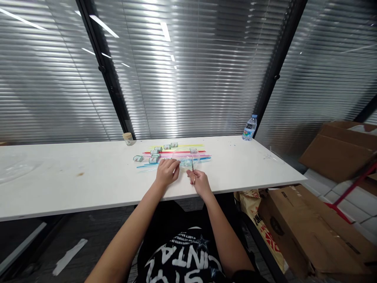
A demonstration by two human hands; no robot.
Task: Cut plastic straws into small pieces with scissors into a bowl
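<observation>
In my right hand (pixel 200 183) is a pair of scissors (pixel 193 168), its blades pointing away from me over the table. Beside it, my left hand (pixel 167 171) is closed, fingers bent together; what they pinch is too small to make out. Just beyond both hands lies a clear plastic piece (pixel 186 162) with a bluish tint. Around it are thin coloured sticks or straws: blue (pixel 143 166), pink (pixel 165 156), red (pixel 147 152) and yellow (pixel 198 145). Several small wrapped rolls with green-and-white labels (pixel 138 158) lie among them.
A white table (pixel 103 184) runs across the view. A water bottle (pixel 249 127) stands at its back right, a small jar with a tan lid (pixel 127 138) at the back left. Clear plastic (pixel 17 169) lies far left. Cardboard boxes (pixel 312 228) sit on the floor to the right.
</observation>
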